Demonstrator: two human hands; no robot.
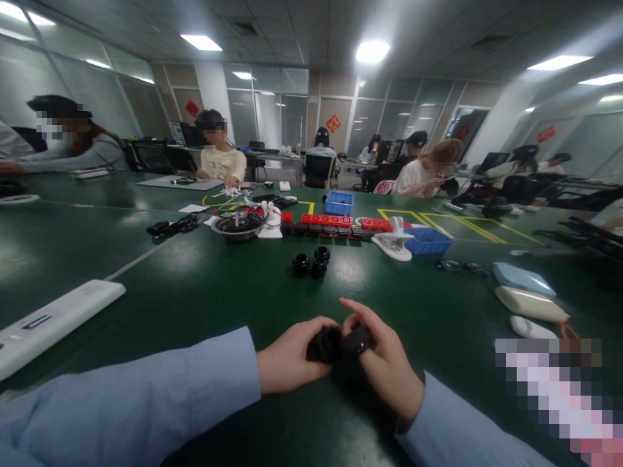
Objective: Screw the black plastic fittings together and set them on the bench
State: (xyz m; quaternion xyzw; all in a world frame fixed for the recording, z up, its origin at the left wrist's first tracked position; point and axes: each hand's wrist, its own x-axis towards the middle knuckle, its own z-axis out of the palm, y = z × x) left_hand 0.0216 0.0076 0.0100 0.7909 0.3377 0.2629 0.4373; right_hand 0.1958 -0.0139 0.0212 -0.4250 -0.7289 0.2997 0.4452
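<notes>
My left hand (294, 357) is closed around a black hollow cylindrical part (328, 345), held above the green table (233, 285). My right hand (389, 357) grips a smaller black ring-shaped part (357, 342) between thumb and fingers, its index finger pointing out. The two black parts are close together with their ends facing; whether they touch I cannot tell. Beyond my hands, three black round hollow parts (301, 264) stand clustered on the table.
Farther back are a metal bowl (237, 235), red blocks (326, 220), white clamps (393, 245) and blue bins (430, 240). A white power bank-like bar (63, 321) lies left; glasses (462, 266) and pouches (530, 303) lie right. Several people sit around.
</notes>
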